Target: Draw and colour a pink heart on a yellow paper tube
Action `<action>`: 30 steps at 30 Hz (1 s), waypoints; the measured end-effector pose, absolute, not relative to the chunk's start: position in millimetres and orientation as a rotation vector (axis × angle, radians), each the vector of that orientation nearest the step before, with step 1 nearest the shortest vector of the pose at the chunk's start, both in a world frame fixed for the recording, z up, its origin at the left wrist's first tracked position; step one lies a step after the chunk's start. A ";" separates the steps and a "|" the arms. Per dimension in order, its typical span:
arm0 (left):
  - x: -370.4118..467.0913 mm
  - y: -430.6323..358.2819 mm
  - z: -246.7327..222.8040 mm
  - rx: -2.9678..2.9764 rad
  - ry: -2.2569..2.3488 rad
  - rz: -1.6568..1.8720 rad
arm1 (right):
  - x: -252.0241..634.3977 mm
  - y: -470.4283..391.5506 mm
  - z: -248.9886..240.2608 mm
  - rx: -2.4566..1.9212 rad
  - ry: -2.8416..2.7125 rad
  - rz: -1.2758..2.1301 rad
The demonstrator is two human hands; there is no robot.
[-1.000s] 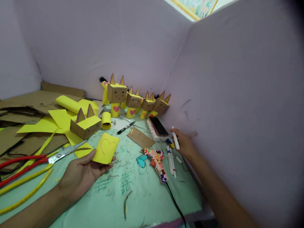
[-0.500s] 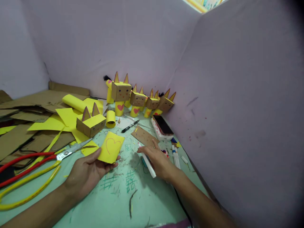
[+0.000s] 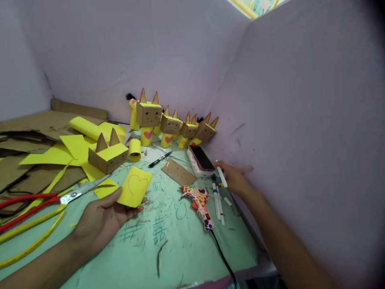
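My left hand (image 3: 104,214) holds a yellow paper piece (image 3: 135,186) by its lower left edge, thumb in front and fingers behind. A heart outline is drawn on its face. At the right side of the table, my right hand (image 3: 233,178) grips a white marker (image 3: 221,176), close to the wall. Just below that hand lie more white markers (image 3: 217,202) and a small white cap (image 3: 227,201). A phone (image 3: 202,157) rests on a white box to the left of the hand. A patterned glue gun (image 3: 200,202) lies between my hands, its black cord running toward me.
Red-and-yellow-handled scissors (image 3: 70,196) lie at left, beside yellow paper scraps (image 3: 73,148) and cardboard sheets (image 3: 33,132). A horned cardboard head (image 3: 108,158) and a yellow paper tube (image 3: 134,150) stand nearby. Several horned figures (image 3: 149,115) line the back. A black pen (image 3: 160,159) and cardboard strip (image 3: 179,172) lie centrally.
My right hand has moved right with the white marker, from over the glue gun to beside the phone, uncovering the glue gun. My left hand still holds the yellow paper. The view has shifted slightly.
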State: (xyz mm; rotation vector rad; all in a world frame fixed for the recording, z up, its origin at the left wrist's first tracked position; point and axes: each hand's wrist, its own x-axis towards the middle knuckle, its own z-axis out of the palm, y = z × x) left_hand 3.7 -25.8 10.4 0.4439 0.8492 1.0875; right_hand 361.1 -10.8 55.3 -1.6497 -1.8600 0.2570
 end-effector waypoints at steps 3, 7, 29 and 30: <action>4.2 -26.5 9.8 0.435 0.855 1.091 | 338.0 -21.1 52.4 -1.609 -1.688 0.220; 5.9 -28.2 11.2 0.420 0.843 1.051 | 250.3 -43.5 40.9 -1.449 -1.501 0.401; 8.3 -33.3 -2.3 0.726 0.638 0.849 | 150.7 -45.7 -19.6 -1.129 -1.034 1.328; 8.7 -31.8 -1.2 0.747 0.642 0.860 | 149.4 -46.3 -21.0 -1.177 -0.975 1.282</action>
